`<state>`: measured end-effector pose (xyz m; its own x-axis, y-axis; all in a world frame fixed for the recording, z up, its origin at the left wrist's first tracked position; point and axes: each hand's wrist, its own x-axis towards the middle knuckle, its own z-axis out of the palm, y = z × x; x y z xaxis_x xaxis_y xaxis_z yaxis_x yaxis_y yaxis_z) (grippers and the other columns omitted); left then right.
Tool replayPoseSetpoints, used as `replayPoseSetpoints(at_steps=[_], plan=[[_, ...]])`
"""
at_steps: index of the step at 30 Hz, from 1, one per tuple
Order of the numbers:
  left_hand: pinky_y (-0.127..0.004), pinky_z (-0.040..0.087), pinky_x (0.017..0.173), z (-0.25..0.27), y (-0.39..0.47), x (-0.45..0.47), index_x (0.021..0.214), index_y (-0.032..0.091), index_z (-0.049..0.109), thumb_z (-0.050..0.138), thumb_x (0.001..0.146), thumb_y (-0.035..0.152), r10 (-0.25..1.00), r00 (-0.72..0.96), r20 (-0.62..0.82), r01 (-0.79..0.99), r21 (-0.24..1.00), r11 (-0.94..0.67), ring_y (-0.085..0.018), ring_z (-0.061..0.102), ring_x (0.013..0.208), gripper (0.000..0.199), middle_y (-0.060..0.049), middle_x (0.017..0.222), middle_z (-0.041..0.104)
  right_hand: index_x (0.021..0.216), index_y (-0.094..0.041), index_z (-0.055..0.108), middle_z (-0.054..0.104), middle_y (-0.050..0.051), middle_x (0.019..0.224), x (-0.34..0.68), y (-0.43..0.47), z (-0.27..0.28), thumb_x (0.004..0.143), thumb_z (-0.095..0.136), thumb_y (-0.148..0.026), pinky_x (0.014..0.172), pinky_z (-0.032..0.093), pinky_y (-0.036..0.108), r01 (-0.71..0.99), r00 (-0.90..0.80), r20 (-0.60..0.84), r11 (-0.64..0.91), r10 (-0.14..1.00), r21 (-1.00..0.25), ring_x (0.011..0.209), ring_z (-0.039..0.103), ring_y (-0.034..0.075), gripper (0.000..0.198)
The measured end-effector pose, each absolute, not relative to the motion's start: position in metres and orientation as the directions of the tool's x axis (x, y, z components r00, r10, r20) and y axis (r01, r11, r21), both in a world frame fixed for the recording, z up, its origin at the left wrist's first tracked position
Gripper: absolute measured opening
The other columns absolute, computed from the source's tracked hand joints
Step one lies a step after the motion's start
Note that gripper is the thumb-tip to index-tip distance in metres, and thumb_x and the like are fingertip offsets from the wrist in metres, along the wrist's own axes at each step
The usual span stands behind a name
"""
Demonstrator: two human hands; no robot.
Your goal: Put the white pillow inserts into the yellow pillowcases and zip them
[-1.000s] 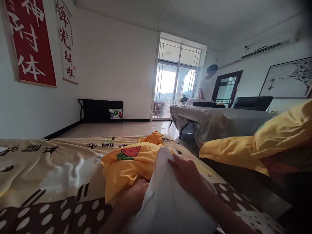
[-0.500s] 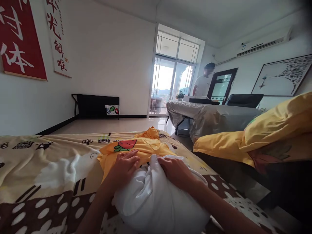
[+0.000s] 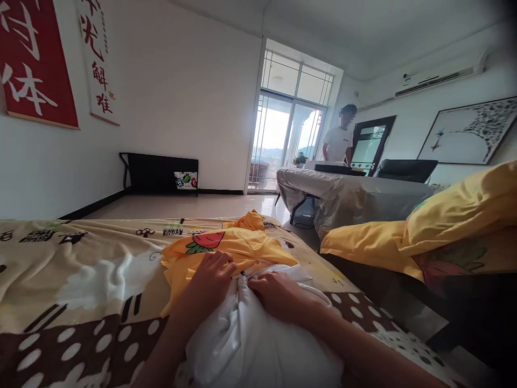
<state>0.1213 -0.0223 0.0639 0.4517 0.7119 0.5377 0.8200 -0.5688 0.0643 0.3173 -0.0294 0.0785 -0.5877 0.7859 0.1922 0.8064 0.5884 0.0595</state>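
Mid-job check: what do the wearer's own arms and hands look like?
The left hand and right hand are ungloved, with no ring visible. The left forearm and right forearm show no sleeve, watch or band within the frame.

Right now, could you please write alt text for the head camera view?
A person's right hand holds bunched white fabric while their left hand touches a printed orange cloth, over a patterned blanket. Beyond, another person stands behind a plastic-covered table.

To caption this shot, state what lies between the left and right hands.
In the head view, a gathered ridge of white fabric lies between left hand and right hand.
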Motion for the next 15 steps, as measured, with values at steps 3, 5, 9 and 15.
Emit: replayPoseSetpoints(at_steps=[3, 5, 9, 15], plan=[[-0.034, 0.043, 0.077, 0.071, -0.033, 0.131, 0.082, 0.020, 0.061, 0.038, 0.088, 0.016, 0.771, 0.493, 0.404, 0.800, 0.139, -0.584, -0.020, 0.058, 0.084, 0.025, -0.005, 0.088, 0.064, 0.084, -0.021, 0.066, 0.069, 0.003, 0.081, 0.319, -0.022, 0.075, 0.083, 0.047, -0.017, 0.060, 0.034, 0.026, 0.774, -0.632, 0.143, 0.630, 0.762, 0.064, 0.070, 0.060, 0.015, 0.020], [-0.035, 0.044, 0.077, 0.068, -0.028, 0.130, 0.086, 0.019, 0.061, 0.037, 0.089, 0.021, 0.817, 0.429, 0.385, 0.833, 0.180, -0.523, -0.022, 0.058, 0.087, 0.023, -0.006, 0.092, 0.063, 0.086, -0.021, 0.065, 0.068, 0.003, 0.081, 0.321, -0.023, 0.073, 0.084, 0.045, -0.018, 0.061, 0.034, 0.027, 0.794, -0.607, 0.155, 0.599, 0.779, 0.099, 0.070, 0.060, 0.016, 0.020], [-0.034, 0.045, 0.077, 0.055, -0.009, 0.119, 0.096, 0.017, 0.059, 0.046, 0.084, 0.026, 0.862, 0.289, 0.416, 0.863, 0.277, -0.422, -0.023, 0.059, 0.090, 0.019, -0.009, 0.101, 0.061, 0.092, -0.022, 0.064, 0.064, 0.004, 0.094, 0.322, -0.036, 0.070, 0.087, 0.043, -0.018, 0.064, 0.036, 0.027, 0.809, -0.588, 0.218, 0.562, 0.779, 0.173, 0.078, 0.061, 0.017, 0.021], [-0.036, 0.045, 0.081, 0.046, -0.006, 0.116, 0.100, 0.019, 0.059, 0.050, 0.080, 0.027, 0.885, 0.311, 0.346, 0.871, 0.270, -0.411, -0.027, 0.058, 0.103, 0.024, -0.011, 0.111, 0.063, 0.105, -0.027, 0.061, 0.058, 0.003, 0.116, 0.315, -0.040, 0.076, 0.091, 0.040, -0.018, 0.073, 0.040, 0.026, 0.833, -0.545, 0.338, 0.542, 0.767, 0.113, 0.098, 0.057, 0.017, 0.027]])
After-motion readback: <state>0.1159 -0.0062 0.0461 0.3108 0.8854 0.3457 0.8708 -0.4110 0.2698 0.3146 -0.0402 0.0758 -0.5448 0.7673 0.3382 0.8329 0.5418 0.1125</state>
